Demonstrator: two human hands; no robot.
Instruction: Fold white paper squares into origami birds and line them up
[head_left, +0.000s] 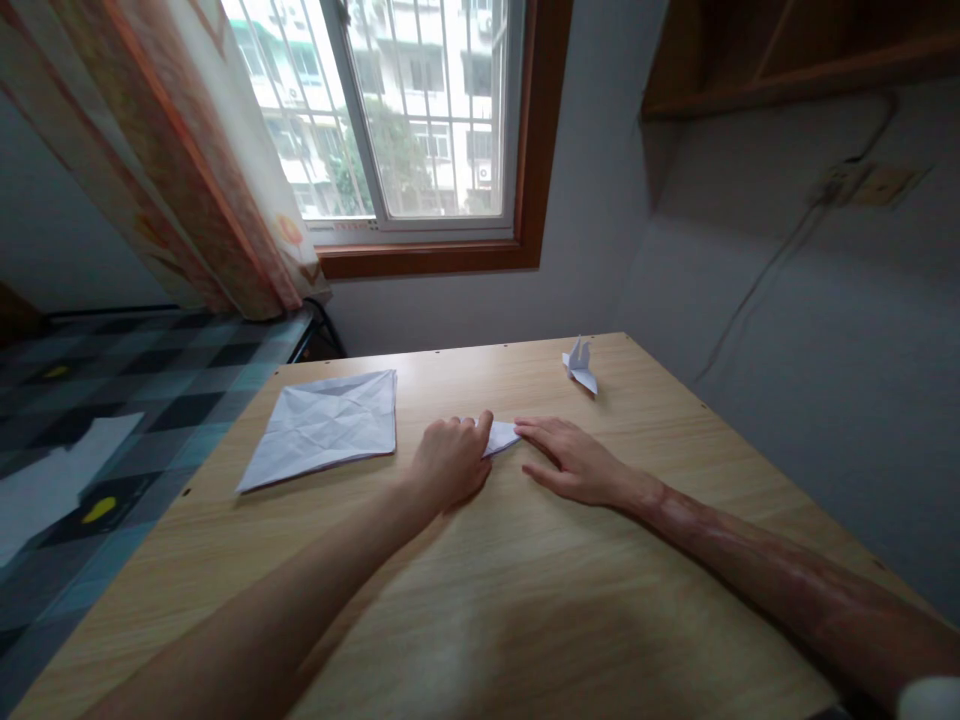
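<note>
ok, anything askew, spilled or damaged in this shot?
Nothing spilled that I can see. Two mild oddities: the creased paper sheet on the tabletop, left of the left hand, is covered in fold lines yet lies flat; and white paper lies askew on the checked cloth far left.

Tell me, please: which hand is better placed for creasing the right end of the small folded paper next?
Probably the right hand: its fingertips are at that end of the folded paper, while the left hand covers the opposite end.
</note>
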